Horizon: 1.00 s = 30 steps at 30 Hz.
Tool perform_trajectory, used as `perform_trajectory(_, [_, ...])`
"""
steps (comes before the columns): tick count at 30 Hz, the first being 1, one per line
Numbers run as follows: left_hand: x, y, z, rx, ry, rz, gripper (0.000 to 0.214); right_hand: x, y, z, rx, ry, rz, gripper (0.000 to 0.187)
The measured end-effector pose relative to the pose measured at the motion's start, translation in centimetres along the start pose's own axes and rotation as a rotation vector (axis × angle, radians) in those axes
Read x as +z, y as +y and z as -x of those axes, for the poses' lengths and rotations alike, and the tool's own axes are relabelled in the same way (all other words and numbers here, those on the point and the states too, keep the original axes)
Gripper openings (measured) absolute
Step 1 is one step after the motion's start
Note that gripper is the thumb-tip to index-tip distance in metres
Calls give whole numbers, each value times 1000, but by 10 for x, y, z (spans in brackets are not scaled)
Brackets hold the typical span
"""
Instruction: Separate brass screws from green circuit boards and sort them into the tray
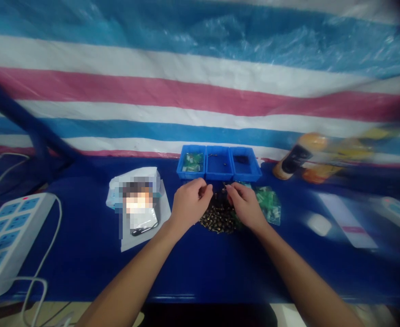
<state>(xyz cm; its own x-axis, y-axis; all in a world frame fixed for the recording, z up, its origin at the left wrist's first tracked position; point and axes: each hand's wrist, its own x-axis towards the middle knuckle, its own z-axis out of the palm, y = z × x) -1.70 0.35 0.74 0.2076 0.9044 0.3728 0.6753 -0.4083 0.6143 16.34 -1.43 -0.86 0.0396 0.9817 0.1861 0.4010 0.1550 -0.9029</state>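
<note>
A heap of small dark metal parts (219,219) is sitting on the blue table (84,268) right under the left hand (189,204) and right hand (246,207), both pinching something too small to tell, with three blue plastic bins (219,163) behind and a clear bag of green pieces (270,204) just right.

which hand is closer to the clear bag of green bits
Right: the right hand is beside the clear bag of green parts, and the left hand is farther off to its left, beyond the dark heap.
</note>
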Motion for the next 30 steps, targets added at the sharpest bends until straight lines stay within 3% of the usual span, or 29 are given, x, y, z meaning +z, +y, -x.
perform_trajectory(2, [0,0,0,-9,-11,-5,27,1,1,-2,33,33,-113,30])
perform_trajectory(5, [1,-1,1,-22,-38,-49,27,0,0,-4,45,75,-132,51])
perform_trajectory(10, [5,-9,0,13,-80,-216,7,-6,0,-3,-52,152,156,22])
perform_trajectory(11, [5,-12,0,30,-90,-250,2,-7,0,-4,-69,150,192,20])
perform_trajectory(17, [7,-19,0,19,-244,-366,19,-8,5,-5,-145,84,377,20])
perform_trajectory(22, [6,-15,-2,-30,-209,-404,23,-7,5,-4,-142,41,428,20])
perform_trajectory(30, [12,-13,-2,58,-262,-357,16,-6,6,-4,-164,12,461,20])
